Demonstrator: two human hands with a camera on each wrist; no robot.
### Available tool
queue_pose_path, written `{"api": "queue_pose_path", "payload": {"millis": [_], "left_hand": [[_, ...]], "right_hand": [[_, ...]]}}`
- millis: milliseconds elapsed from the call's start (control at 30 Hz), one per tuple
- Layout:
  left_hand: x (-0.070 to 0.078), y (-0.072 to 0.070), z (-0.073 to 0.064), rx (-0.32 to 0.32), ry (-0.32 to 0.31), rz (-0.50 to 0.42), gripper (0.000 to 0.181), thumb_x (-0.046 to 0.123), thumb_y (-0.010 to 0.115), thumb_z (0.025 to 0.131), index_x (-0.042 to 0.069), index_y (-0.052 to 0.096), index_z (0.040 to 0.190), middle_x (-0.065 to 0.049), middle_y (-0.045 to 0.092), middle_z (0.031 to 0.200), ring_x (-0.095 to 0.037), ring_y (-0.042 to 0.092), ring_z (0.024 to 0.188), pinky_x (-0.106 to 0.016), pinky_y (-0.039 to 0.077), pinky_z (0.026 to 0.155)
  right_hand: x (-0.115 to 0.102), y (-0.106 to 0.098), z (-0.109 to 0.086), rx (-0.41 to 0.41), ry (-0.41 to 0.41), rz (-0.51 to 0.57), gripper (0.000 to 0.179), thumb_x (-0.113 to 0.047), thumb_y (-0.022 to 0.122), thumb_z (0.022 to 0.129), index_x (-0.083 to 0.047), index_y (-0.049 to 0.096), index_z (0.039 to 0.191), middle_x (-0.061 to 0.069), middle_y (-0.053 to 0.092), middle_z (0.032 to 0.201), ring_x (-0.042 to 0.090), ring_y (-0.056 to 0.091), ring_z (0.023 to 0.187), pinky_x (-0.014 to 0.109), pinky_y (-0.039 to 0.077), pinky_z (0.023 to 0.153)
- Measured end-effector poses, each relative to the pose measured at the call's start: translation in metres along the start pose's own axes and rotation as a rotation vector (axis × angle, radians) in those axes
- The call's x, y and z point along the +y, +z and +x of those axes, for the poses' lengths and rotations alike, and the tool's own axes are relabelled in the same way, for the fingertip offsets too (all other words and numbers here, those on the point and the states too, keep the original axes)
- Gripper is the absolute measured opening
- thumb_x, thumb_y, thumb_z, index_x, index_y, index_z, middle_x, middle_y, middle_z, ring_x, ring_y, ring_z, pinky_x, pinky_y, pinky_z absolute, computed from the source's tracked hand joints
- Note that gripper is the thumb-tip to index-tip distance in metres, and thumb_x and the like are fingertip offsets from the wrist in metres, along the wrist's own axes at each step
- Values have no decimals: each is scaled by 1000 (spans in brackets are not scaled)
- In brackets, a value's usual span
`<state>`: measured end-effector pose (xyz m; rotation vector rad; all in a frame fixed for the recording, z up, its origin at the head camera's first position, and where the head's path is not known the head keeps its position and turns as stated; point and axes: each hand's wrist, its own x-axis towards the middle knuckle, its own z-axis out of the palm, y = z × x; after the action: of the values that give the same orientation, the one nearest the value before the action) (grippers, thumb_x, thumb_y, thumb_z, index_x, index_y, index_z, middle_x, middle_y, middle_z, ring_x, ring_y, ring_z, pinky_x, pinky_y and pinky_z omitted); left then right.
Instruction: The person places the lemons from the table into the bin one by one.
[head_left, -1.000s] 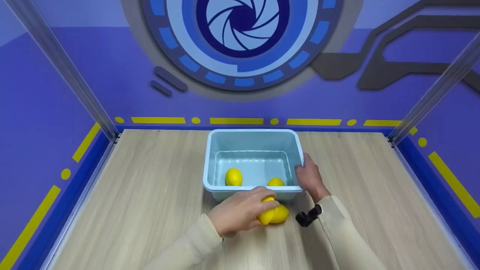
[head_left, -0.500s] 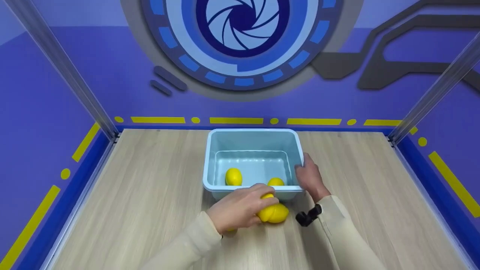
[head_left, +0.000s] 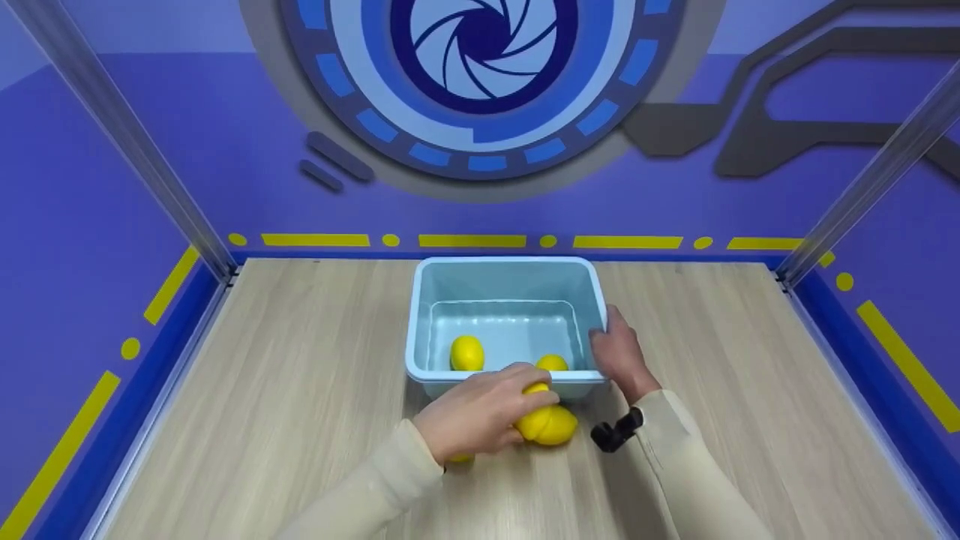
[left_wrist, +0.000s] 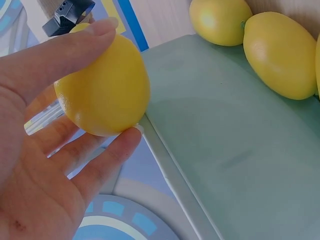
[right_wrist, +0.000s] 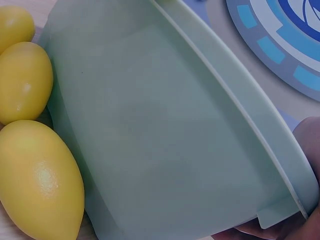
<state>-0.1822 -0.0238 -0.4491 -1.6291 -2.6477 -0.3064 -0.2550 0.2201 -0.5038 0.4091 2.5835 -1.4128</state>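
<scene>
My left hand (head_left: pixel 480 411) holds a yellow lemon (left_wrist: pixel 107 90) between thumb and fingertips, raised beside the near rim of a light blue plastic bin (head_left: pixel 491 376). Just beyond that lemon in the head view, another lemon (head_left: pixel 556 426) lies on the table against the bin's near side. A sliver of a further lemon (head_left: pixel 463 457) peeks out under my left wrist. Inside the bin are two lemons, one at the left (head_left: pixel 467 353) and one at the right (head_left: pixel 553 363), partly hidden by the near wall. My right hand (head_left: pixel 621 356) grips the bin's right rim.
Three lemons, among them a near one (right_wrist: pixel 40 180), line up along the bin's outer wall in the right wrist view. The wooden table (head_left: pixel 315 352) is enclosed by blue printed panels (head_left: pixel 360 210) at the back and sides. A black wrist camera (head_left: pixel 616 430) sits on my right wrist.
My left hand has risen slightly toward the bin's rim with the lemon. The lemon under my left wrist has come partly into sight. My right hand and the bin stay put.
</scene>
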Motion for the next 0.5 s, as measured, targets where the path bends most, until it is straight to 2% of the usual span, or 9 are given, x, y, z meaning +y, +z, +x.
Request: {"api": "queue_pose_path", "payload": {"millis": [267, 500], "left_hand": [[0, -2, 1, 28, 17, 44, 50, 18, 76, 82, 20, 57, 128, -1, 54, 131, -14, 52, 118, -24, 50, 98], [0, -5, 2, 29, 20, 62, 48, 13, 71, 83, 19, 58, 129, -2, 54, 132, -15, 51, 120, -24, 50, 97]], "right_hand": [[0, 1, -1, 16, -5, -9, 53, -8, 31, 99, -7, 21, 151, 18, 32, 155, 35, 34, 141, 54, 23, 118], [0, 0, -2, 5, 8, 16, 50, -9, 32, 99, -9, 25, 149, 16, 35, 153, 33, 37, 139, 54, 24, 118]]}}
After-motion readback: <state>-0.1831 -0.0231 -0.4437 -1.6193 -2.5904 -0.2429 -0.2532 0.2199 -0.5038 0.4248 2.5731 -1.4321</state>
